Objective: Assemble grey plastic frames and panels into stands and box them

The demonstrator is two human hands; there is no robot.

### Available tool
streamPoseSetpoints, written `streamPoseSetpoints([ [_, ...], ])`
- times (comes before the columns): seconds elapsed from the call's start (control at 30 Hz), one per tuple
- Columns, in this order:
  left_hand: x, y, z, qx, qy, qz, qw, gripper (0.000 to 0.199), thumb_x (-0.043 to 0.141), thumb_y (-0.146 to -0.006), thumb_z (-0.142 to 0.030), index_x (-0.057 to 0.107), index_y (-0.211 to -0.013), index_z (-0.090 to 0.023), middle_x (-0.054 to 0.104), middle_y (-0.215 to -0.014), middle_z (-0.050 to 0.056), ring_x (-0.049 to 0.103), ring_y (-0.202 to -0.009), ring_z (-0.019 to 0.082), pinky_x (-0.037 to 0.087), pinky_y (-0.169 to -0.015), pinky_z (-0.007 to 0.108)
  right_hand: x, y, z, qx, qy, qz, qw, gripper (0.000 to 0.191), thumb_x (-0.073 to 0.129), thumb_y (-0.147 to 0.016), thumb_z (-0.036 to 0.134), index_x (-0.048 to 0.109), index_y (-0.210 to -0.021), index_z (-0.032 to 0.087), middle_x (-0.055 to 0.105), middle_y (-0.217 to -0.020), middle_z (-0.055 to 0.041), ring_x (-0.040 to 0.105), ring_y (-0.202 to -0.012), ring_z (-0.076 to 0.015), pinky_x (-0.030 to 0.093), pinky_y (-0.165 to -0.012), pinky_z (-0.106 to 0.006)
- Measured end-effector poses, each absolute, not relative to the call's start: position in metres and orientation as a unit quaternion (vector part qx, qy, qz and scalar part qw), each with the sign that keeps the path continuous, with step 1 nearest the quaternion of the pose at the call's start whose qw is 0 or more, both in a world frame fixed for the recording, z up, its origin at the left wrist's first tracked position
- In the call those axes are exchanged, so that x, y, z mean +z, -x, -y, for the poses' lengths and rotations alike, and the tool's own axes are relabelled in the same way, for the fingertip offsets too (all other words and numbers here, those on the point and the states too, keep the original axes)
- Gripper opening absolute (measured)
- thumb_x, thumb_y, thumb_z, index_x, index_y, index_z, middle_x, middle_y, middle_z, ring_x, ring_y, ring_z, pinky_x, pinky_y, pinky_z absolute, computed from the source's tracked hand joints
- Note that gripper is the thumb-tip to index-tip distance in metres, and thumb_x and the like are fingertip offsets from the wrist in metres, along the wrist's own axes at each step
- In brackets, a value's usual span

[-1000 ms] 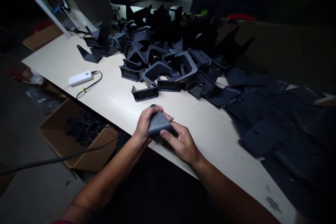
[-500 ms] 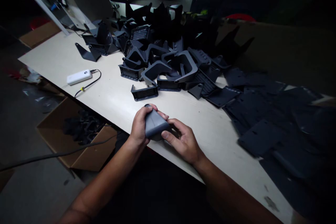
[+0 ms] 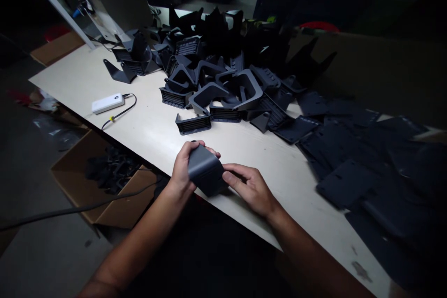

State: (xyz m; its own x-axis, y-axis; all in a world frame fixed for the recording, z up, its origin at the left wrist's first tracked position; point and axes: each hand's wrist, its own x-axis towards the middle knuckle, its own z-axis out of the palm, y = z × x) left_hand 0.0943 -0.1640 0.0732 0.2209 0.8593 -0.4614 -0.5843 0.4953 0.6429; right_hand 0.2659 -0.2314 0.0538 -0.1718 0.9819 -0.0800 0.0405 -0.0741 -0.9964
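Turning bracket [image 3: 205, 171] to a new face | left hand [image 3: 182, 171] gripping it | right hand [image 3: 250, 187] half open, just beside it | above table [image 3: 146, 135] front edge

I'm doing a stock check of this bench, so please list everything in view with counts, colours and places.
moulded plastic part: one, dark grey, held above the table's near edge
vented plastic parts: many, too jumbled to count, dark grey to black, heaped mid-table
flat plastic panels: many, dark grey, overlapping on the table's right
power bank: one, white, on the table's left, with a black cable
table: one, cream
cardboard box: one, brown, on the floor at left
black parts: uncountable, black, in the box
floor cable: one, dark, across the box
left hand: one, gripping the part
right hand: one, open beside the part
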Motion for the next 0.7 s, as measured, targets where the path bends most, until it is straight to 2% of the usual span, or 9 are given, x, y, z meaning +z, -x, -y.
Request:
streamPoseSetpoints([
  [0.1,0.077,-0.098,0.171,0.488,-0.218,-0.411,0.738,0.015,0.064,-0.081,-0.034,0.061,-0.087,-0.020,0.075,-0.071,0.005,0.076,-0.078,0.026,0.059,-0.080,0.037,0.063,-0.259,0.228,0.569,0.455,0.514,0.453,0.037,0.065,-0.099,0.050,0.079,-0.111,0.018,0.077,-0.107,-0.0072,0.069,-0.098,-0.0236,0.052,-0.090,-0.034],
  [0.2,0.081,-0.100,0.176,0.514,-0.233,-0.436,0.701,0.015,0.064,-0.080,-0.034,0.062,-0.086,-0.020,0.074,-0.069,0.004,0.075,-0.079,0.025,0.059,-0.081,0.036,0.067,-0.252,0.223,0.577,0.441,0.488,0.484,0.040,0.064,-0.099,0.053,0.078,-0.093,0.015,0.070,-0.088,-0.0048,0.062,-0.082,-0.0194,0.048,-0.077,-0.031],
  [0.3,0.084,-0.099,0.175,0.510,-0.211,-0.442,0.707,0.015,0.067,-0.076,-0.033,0.063,-0.083,-0.020,0.071,-0.066,0.002,0.075,-0.077,0.025,0.059,-0.080,0.035,0.068,-0.249,0.219,0.598,0.434,0.479,0.473,0.042,0.066,-0.097,0.054,0.074,-0.083,0.015,0.062,-0.077,-0.0019,0.053,-0.072,-0.0161,0.043,-0.069,-0.029],
  [0.37,0.084,-0.096,0.170,0.502,-0.170,-0.429,0.732,0.014,0.067,-0.074,-0.031,0.063,-0.081,-0.020,0.070,-0.065,0.001,0.075,-0.074,0.024,0.060,-0.079,0.036,0.068,-0.251,0.218,0.608,0.435,0.478,0.462,0.043,0.065,-0.098,0.055,0.073,-0.082,0.016,0.060,-0.077,-0.0015,0.051,-0.071,-0.0159,0.042,-0.067,-0.029],
  [0.5,0.073,-0.088,0.158,0.492,-0.076,-0.414,0.762,0.008,0.065,-0.076,-0.025,0.063,-0.074,-0.018,0.070,-0.066,0.004,0.072,-0.069,0.021,0.060,-0.080,0.036,0.059,-0.253,0.220,0.588,0.460,0.496,0.444,0.041,0.062,-0.100,0.054,0.077,-0.095,0.017,0.068,-0.088,-0.0046,0.060,-0.084,-0.0201,0.045,-0.076,-0.031],
  [0.57,0.062,-0.085,0.153,0.486,-0.066,-0.419,0.764,0.008,0.065,-0.076,-0.024,0.063,-0.072,-0.017,0.071,-0.068,0.005,0.071,-0.070,0.021,0.060,-0.081,0.036,0.052,-0.253,0.223,0.575,0.475,0.505,0.434,0.039,0.064,-0.099,0.052,0.078,-0.094,0.017,0.070,-0.088,-0.0049,0.061,-0.084,-0.0204,0.046,-0.077,-0.031],
  [0.7,0.037,-0.081,0.152,0.483,-0.212,-0.499,0.687,0.018,0.067,-0.078,-0.035,0.065,-0.072,-0.017,0.066,-0.069,0.002,0.061,-0.062,0.016,0.052,-0.065,0.029,0.045,-0.259,0.225,0.547,0.507,0.488,0.454,0.043,0.064,-0.099,0.053,0.072,-0.077,0.016,0.059,-0.070,-0.0010,0.049,-0.066,-0.0154,0.039,-0.062,-0.028],
])
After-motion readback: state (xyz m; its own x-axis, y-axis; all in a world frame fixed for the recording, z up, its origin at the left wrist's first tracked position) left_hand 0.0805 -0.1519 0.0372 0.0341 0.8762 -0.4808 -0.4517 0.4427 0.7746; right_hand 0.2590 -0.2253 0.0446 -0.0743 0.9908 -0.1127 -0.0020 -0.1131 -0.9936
